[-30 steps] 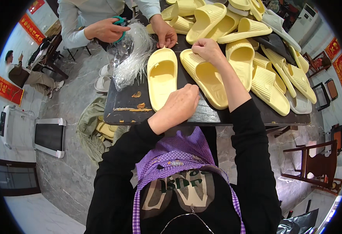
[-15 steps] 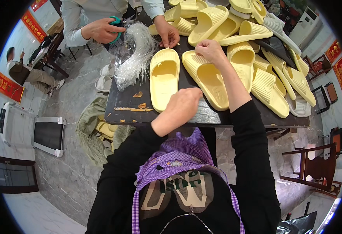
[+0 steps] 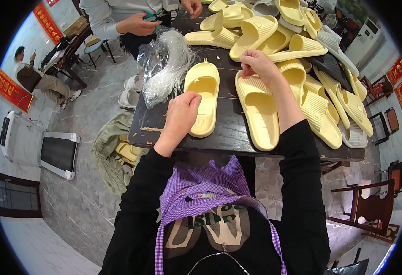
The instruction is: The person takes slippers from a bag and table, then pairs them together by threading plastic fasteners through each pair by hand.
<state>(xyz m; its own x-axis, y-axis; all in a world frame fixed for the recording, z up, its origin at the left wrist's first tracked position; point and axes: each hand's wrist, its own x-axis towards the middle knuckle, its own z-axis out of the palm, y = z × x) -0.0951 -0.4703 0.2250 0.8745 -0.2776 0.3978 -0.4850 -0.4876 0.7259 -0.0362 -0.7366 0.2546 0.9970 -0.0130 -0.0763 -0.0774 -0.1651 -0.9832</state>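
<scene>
Two pale yellow slippers lie side by side on the dark table [image 3: 160, 137] in front of me. My left hand [image 3: 181, 117] is closed in a loose fist over the near left edge of the left slipper [image 3: 205, 110]; what its fingers hold, if anything, is hidden. At the toe of the right slipper [image 3: 261, 117], my right hand [image 3: 257, 64] has its fingers curled in a pinch, and I cannot make out what is in them. Left of the slippers is a bundle of clear plastic strands [image 3: 166, 68], partly in a clear bag.
A pile of yellow slippers [image 3: 256, 32] covers the table's far right side. Across the table, a co-worker's hand [image 3: 139, 24] holds green-handled scissors [image 3: 151, 17]. On the floor at left, a green sack [image 3: 111, 158] holds more slippers. A wooden chair [image 3: 370, 204] stands at right.
My left hand has moved left, from between the slippers to the left slipper. The right slipper has turned straighter and shifted toward me. The co-worker's free hand has drawn back from the left slipper's toe.
</scene>
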